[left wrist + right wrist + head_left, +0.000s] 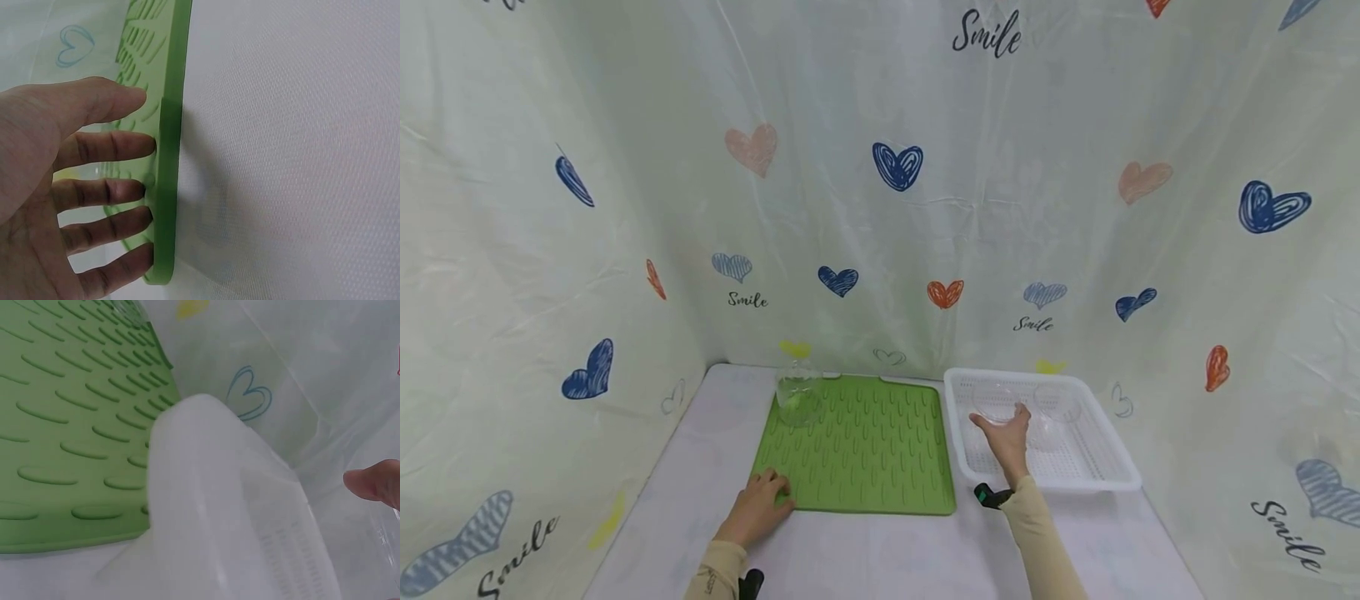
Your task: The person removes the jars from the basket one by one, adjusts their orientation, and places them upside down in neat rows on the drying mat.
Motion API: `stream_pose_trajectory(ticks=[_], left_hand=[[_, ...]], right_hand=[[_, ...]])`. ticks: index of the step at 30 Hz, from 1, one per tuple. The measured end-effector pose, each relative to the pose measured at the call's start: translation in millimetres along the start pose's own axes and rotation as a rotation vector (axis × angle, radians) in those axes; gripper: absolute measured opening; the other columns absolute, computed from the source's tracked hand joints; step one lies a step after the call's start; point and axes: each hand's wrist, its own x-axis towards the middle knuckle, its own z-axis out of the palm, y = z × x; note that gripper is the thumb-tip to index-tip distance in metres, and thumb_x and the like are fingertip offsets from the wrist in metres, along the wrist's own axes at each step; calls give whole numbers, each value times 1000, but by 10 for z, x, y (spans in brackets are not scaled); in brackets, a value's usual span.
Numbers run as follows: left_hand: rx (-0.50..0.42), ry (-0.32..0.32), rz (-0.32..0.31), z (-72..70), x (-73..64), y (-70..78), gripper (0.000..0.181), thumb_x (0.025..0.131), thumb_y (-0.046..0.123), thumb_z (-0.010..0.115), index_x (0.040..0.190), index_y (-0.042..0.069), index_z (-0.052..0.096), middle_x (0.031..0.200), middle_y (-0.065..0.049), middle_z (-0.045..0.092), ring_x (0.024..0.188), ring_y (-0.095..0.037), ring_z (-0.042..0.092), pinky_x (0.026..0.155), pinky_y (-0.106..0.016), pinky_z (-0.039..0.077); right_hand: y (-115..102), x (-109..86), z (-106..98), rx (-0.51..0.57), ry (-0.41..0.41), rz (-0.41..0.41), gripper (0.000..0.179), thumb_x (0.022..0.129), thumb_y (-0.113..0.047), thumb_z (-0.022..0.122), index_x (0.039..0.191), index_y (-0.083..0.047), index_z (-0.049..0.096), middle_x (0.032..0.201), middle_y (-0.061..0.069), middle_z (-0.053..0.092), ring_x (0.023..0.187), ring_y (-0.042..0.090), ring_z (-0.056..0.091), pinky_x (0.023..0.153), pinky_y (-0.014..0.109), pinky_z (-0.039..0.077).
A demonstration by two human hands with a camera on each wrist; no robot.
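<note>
My left hand (756, 508) rests at the front left corner of a green ridged mat (872, 458). Its fingertips touch the mat's edge, and in the left wrist view the fingers look relaxed and spread. Over a white plastic basket (1122, 468), my right hand (1009, 442) has thumb and fingers wide apart beside a clear vessel (996, 392). Whether they touch it is hard to see. Only the thumb (378, 482) shows in the right wrist view. Another clear vessel (1058, 403) lies farther right in the basket.
A clear glass vessel (799, 398) stands on the mat's back left corner. Mat and basket sit side by side on a white-covered table (865, 558). A curtain (880, 225) printed with hearts hangs behind and along both sides.
</note>
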Motion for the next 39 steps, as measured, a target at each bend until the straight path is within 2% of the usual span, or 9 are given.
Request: stream_pose_trajectory(ticks=[8, 18, 27, 34, 39], left_hand=[[-3, -10, -22, -4, 8, 8, 21, 83, 26, 73, 96, 11, 68, 102, -7, 57, 97, -30, 53, 80, -52, 50], [2, -20, -20, -20, 10, 8, 19, 82, 25, 73, 95, 12, 67, 97, -5, 55, 93, -27, 52, 76, -51, 49], [-9, -14, -18, -39, 13, 12, 22, 82, 25, 73, 97, 10, 68, 103, -9, 57, 97, -32, 54, 82, -55, 50], [-4, -17, -5, -42, 26, 3, 20, 83, 25, 73, 96, 11, 67, 100, -8, 56, 94, -30, 53, 79, -53, 51], [-12, -17, -4, -47, 14, -1, 21, 83, 25, 73, 96, 10, 68, 103, -10, 57, 96, -32, 54, 80, -55, 50]], right_hand=[[-140, -119, -34, -32, 53, -90, 116, 76, -43, 79, 152, -8, -2, 155, 27, 17, 140, 47, 24, 113, 60, 26], [-223, -256, -53, -127, 177, -223, 111, 73, -41, 82, 152, -5, 13, 150, 27, 30, 136, 45, 33, 108, 63, 30], [-290, -364, -6, -230, 241, -418, 104, 66, -32, 87, 147, -3, 28, 138, 23, 44, 125, 42, 42, 103, 61, 28], [-340, -443, 55, -303, 277, -540, 108, 59, -31, 89, 147, -7, 30, 134, 23, 44, 121, 40, 40, 105, 57, 27], [-385, -512, 90, -371, 272, -658, 109, 57, -32, 90, 147, -9, 33, 129, 24, 44, 119, 44, 38, 108, 61, 22]])
